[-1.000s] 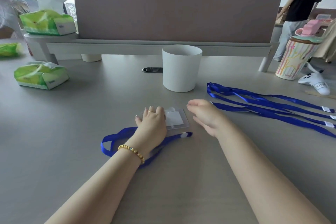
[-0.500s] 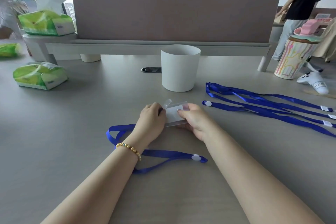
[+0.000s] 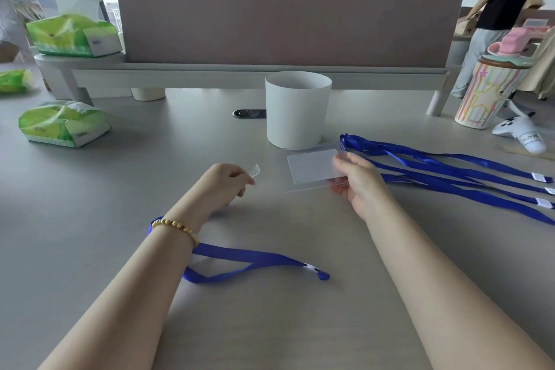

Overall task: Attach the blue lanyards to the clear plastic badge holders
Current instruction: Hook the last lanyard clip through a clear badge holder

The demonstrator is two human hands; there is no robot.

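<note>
Long grey tabletop (image 3: 90, 189), a mauve fabric divider panel (image 3: 285, 15) on a pale raised shelf across its far side

White cylindrical cup (image 3: 297, 111) standing centre, just beyond the hands. Green tissue packs (image 3: 63, 126) at far left, one more up on the shelf end

Bundle of loose blue ribbon lanyards (image 3: 450, 171) laid out to the right, white end tabs pointing right; none of them carries a holder that I can see

One more blue lanyard (image 3: 255, 264) lies doubled on the table under the left forearm, its white-and-blue end pointing right, well apart from either hand. Nothing attached to it

Clear rectangular plastic badge holder (image 3: 312, 170) with a whitish insert card, lifted off the table and tilted, pinched at its right edge by the right hand (image 3: 360, 186)

Left hand (image 3: 222, 186) curled, fingertips nipping a small clear plastic strip (image 3: 253, 171); whether this is film or a strap piece I cannot tell. Hands are apart, a gap of bare table between them

Progress, as I judge it: early. No lanyard is joined to any holder yet. The holder in hand looks like it is being readied; threading or clipping the near lanyard's end through its slot remains, then the whole bundle at right
</note>
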